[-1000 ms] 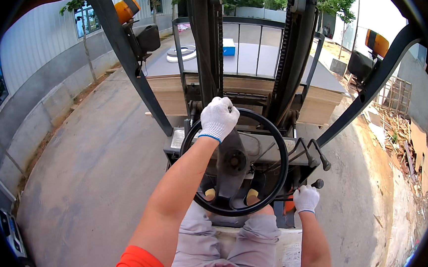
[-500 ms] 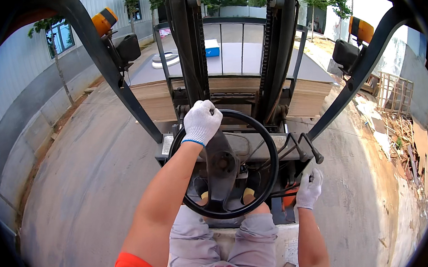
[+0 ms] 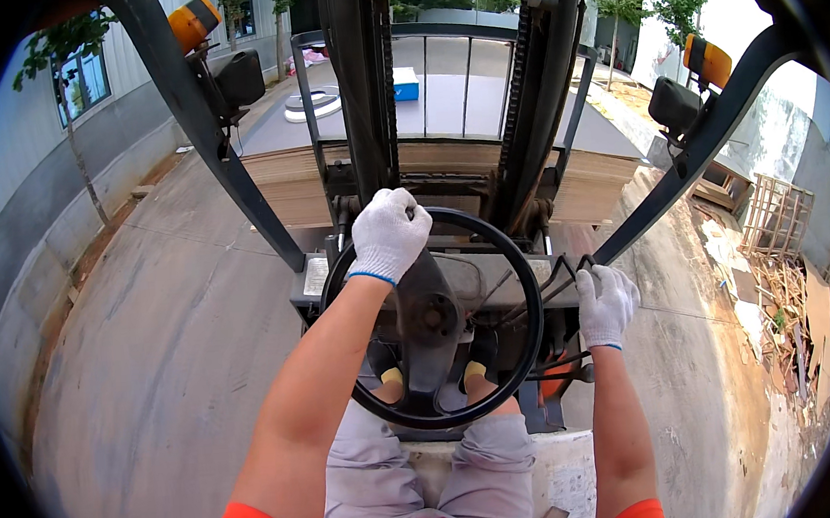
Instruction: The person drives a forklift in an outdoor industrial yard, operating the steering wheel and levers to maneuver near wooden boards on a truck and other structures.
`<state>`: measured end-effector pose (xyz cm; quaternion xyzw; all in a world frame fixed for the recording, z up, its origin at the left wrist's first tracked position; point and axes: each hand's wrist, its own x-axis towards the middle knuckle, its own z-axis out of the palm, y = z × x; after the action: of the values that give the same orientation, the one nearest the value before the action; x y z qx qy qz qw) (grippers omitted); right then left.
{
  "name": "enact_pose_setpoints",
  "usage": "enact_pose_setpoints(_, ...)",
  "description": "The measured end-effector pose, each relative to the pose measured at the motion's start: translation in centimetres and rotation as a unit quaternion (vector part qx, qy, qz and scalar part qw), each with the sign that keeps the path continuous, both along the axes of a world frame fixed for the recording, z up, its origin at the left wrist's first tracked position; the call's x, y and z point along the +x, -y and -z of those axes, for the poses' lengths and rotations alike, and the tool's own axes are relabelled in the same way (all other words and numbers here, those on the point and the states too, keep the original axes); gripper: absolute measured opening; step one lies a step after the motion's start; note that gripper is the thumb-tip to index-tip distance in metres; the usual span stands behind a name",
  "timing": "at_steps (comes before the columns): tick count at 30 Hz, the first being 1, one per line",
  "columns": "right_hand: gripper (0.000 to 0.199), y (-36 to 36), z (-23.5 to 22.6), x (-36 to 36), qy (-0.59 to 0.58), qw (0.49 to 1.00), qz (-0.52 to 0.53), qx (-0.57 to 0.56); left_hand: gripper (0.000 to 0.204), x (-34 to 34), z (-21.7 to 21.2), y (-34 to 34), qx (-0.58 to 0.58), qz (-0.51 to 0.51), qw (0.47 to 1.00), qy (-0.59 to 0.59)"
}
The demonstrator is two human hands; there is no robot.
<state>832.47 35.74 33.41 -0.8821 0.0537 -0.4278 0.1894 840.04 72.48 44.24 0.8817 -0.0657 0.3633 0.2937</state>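
Note:
My left hand point(image 3: 387, 237), in a white knit glove with a blue cuff, is closed at the upper left of the black steering wheel point(image 3: 536, 294). A dark knob-like bit shows between its fingers. Over to the right, my right hand point(image 3: 607, 307), gloved the same way, is curled over the ends of the bent black control levers point(image 3: 558, 270) and hides their knobs. Another lever with a black knob point(image 3: 585, 373) sticks out below that hand. Both of my feet rest on the floor behind the steering column point(image 3: 429, 321).
Ahead of the forklift mast point(image 3: 365, 89) lies a wide stack of boards point(image 3: 285, 186) with a grey top. On it are a blue-and-white box point(image 3: 406, 84) and white rings point(image 3: 313, 104). A wall point(image 3: 25, 257) runs along the left; wood scraps point(image 3: 800, 328) and a wooden frame point(image 3: 776, 214) lie right.
My right hand has risen from beside the lower lever to the ends of the upper control levers. My left hand stays on the wheel. The surroundings have shifted slightly in view.

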Motion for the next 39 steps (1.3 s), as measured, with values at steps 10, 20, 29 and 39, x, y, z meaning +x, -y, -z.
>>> enact_pose_setpoints(10, 0.053, -1.0, -2.2, 31.7, -0.033, 0.999, -0.013, 0.004, 0.015, 29.5, 0.0, -1.8, 0.014, 0.011, 0.999, 0.045)
enact_pose_setpoints(20, 0.059, 0.2, -3.3, 62.1, -0.092, 0.995, -0.039, 0.010, 0.018, 56.5, 0.7, 0.0, -0.002, -0.007, 1.000, -0.022)
enact_pose_setpoints(29, 0.061, 3.5, -2.2, 86.6, -0.112, 0.993, -0.022, -0.009, 0.015, 80.9, 2.6, 4.8, 0.005, -0.004, 1.000, 0.023)
enact_pose_setpoints(39, 0.061, 5.4, -0.2, 112.8, -0.114, 0.993, -0.013, -0.035, 0.016, 106.3, 4.3, 6.0, -0.006, 0.014, 1.000, 0.008)
